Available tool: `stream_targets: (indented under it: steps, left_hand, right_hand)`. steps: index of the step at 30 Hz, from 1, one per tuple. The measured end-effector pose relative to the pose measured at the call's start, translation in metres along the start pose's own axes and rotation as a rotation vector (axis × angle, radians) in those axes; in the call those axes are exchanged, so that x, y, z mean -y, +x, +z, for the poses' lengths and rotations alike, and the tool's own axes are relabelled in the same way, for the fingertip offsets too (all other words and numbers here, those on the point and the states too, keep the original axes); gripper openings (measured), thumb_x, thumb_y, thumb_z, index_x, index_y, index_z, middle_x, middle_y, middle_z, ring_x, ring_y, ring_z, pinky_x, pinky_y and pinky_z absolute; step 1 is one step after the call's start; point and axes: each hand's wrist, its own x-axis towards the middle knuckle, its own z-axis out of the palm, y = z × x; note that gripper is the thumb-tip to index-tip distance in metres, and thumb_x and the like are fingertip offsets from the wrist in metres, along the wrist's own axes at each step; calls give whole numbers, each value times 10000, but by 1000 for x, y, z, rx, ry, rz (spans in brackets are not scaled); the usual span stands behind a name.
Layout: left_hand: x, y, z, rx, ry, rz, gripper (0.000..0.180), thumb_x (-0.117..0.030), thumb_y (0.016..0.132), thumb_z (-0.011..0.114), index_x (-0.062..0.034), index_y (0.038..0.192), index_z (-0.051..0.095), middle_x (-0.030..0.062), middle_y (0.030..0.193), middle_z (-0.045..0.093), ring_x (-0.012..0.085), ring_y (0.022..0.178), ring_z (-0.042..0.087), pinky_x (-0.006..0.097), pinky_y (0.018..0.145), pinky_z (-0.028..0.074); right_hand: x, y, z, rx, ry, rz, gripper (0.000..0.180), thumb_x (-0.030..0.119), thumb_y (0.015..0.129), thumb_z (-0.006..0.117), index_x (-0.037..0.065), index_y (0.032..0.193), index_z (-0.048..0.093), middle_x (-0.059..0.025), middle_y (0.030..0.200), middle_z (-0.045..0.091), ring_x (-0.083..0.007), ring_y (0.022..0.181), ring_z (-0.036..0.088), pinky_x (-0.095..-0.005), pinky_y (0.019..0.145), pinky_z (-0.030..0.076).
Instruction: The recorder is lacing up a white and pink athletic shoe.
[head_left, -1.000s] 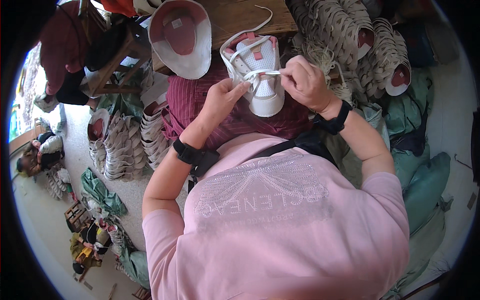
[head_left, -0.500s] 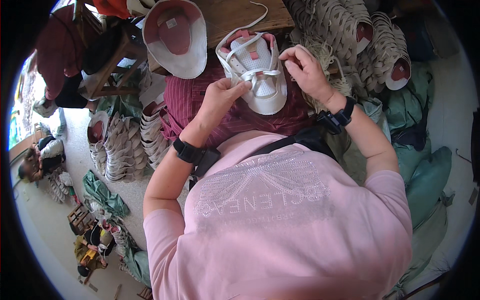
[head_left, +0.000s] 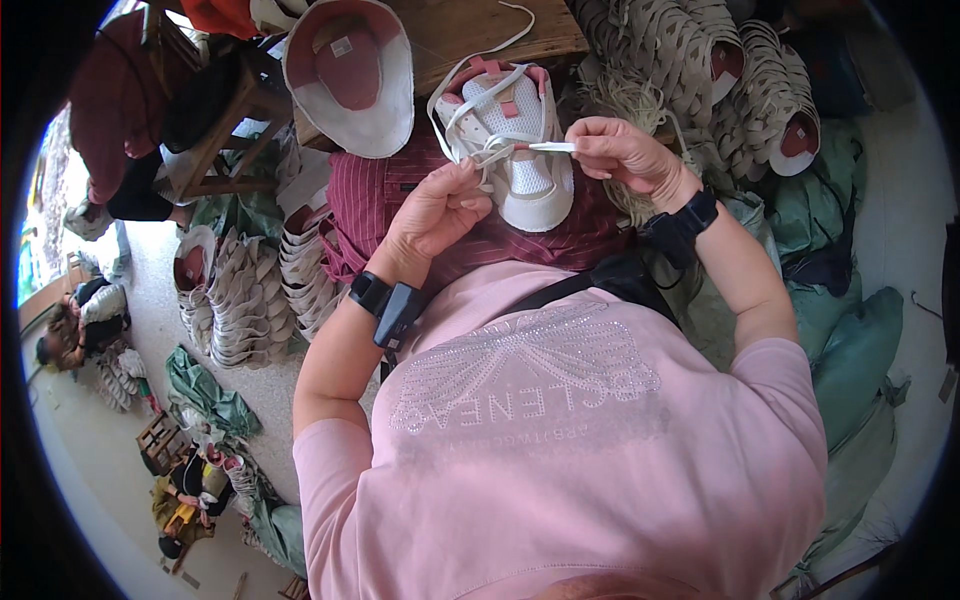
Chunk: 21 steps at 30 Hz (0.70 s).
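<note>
A white mesh shoe upper (head_left: 545, 205) with pink lining lies toe toward me on my lap, over maroon striped cloth (head_left: 370, 205). White shoelace (head_left: 553, 147) crosses its front, threaded through part of the eyelets. My right hand (head_left: 628, 158) pinches the lace beyond the upper's right edge and holds it taut sideways. At the left edge, my left hand (head_left: 438, 205) is closed, thumb and forefinger pinched on lace loops by the eyelets. The long lace tail runs up past the upper onto the wooden table (head_left: 450, 40).
A larger white upper (head_left: 397, 100) with a red inside leans at the table's edge. Stacked uppers (head_left: 255, 300) stand on the floor at left, more (head_left: 680, 60) at far right. A lace bundle (head_left: 620, 95) lies right of my lap. Green sacks (head_left: 850, 350) line the right; other people work at left.
My right hand has taken hold of the lace and drawn it out to the right. My left hand has shifted slightly left and curled its fingers.
</note>
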Motion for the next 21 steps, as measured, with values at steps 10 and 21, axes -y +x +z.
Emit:
stream_targets:
  steps: [10,21]
  left_hand:
    - [-46,-5,21,1,155,57,371,-278,1037,414,-56,754,506,-53,629,336,53,526,274,213,555,315]
    - [-100,14,181,571,326,138,456,-312,1050,351,-89,669,464,-23,573,320,87,516,272,259,582,326]
  right_hand:
    - [17,-5,37,-203,-758,-474,145,153,934,583,34,994,640,-27,804,614,-95,654,554,-247,603,460]
    - [-2,-15,61,219,-1319,-752,177,104,832,664,25,991,660,-108,998,674,-288,955,653,-373,839,533]
